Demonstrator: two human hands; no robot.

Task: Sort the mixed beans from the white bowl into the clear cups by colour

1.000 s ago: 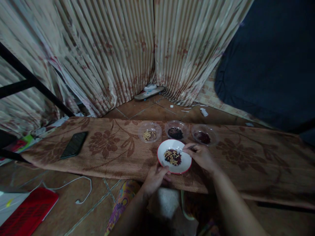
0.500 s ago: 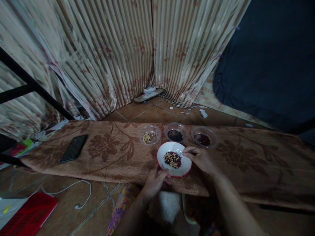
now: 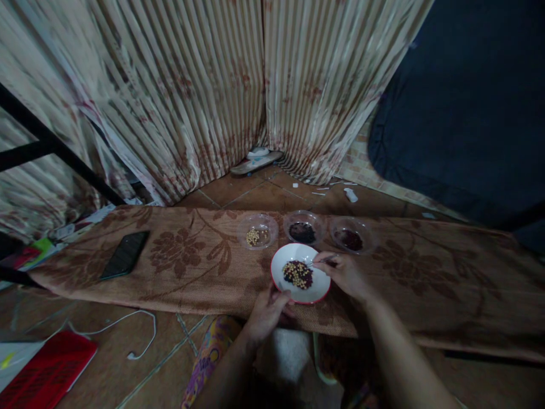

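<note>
A white bowl (image 3: 317, 289) with a red rim sits near the table's front edge, holding a mix of pale yellow, dark red and black beans (image 3: 297, 275). My left hand (image 3: 269, 313) grips its lower left rim, thumb on top and fingers beneath. Over the right side, my right hand (image 3: 340, 271) pinches a thin metal utensil (image 3: 326, 259), its tip inside the bowl by the beans; the exact kind is too small to tell. Behind stand three clear plastic bowls: one with yellow beans (image 3: 252, 237), one with black beans (image 3: 302, 232), one with dark red beans (image 3: 351, 240).
A brown flower-patterned cloth (image 3: 191, 284) covers the long, narrow table. At left lies a dark phone (image 3: 125, 255). Striped curtains (image 3: 204, 85) hang behind, with a skateboard (image 3: 256, 163) at their foot. A red basket-like object (image 3: 51, 369) and a white cable (image 3: 154, 329) are on the floor.
The view has shifted very slightly. My right hand and the utensil have moved a little within the bowl; the left hand keeps its hold on the rim.
</note>
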